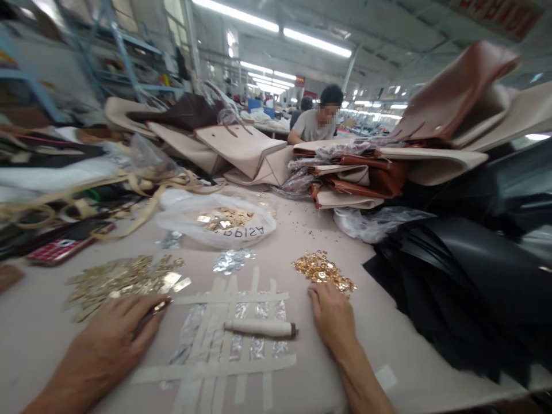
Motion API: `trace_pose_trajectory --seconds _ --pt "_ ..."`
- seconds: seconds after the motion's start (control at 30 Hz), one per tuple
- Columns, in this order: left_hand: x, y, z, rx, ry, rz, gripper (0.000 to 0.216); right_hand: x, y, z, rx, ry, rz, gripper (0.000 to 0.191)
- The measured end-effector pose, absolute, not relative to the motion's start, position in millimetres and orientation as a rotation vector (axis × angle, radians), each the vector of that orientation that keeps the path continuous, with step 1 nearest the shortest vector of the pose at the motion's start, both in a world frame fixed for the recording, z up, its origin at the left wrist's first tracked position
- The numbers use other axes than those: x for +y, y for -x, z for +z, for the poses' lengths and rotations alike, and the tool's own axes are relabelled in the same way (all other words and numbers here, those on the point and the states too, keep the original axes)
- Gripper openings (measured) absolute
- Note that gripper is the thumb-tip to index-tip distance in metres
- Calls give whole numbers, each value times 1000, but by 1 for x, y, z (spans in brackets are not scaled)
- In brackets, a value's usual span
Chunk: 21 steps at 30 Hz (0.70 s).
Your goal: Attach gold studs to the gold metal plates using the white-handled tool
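My left hand (114, 328) is closed, with a small shiny gold metal plate (159, 306) pinched between thumb and forefinger. Just beyond it lies a spread heap of flat gold metal plates (125, 276). My right hand (334, 316) has its fingers bent and drawn together at the near edge of a pile of small round gold metal pieces (321, 267); its fingertips are partly hidden, so what they pinch cannot be made out. Between my hands, a white-wrapped tool (263, 328) with a thin metal tip lies on crossed strips of masking tape (219, 345) stuck to the table.
Silver discs (233, 260) lie beyond the tape. Behind them sits an open plastic bag (185, 227) holding gold plates. Black leather sheets (457, 276) fill the right, brown and cream bags (353, 178) the back. A red-patterned phone (60, 248) lies left. A person (319, 123) sits opposite.
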State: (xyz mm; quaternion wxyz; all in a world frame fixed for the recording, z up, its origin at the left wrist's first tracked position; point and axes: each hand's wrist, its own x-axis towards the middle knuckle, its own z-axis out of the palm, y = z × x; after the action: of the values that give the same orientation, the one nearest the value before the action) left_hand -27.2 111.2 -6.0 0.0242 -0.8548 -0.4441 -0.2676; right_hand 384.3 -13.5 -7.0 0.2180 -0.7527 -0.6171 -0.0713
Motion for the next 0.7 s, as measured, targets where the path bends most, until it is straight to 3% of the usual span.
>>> trace_pose_trajectory --seconds 0.3,0.43,0.7 --pt "87 11 21 -1562 2573 -650 20 -19 -395 -19 -1761 1816 -26 26" --pt "85 11 23 -1544 2581 -677 19 -19 -391 -13 -1724 1848 27 21" --pt "86 11 22 -1537 2594 -777 15 -20 -393 -15 -1622 1802 29 31"
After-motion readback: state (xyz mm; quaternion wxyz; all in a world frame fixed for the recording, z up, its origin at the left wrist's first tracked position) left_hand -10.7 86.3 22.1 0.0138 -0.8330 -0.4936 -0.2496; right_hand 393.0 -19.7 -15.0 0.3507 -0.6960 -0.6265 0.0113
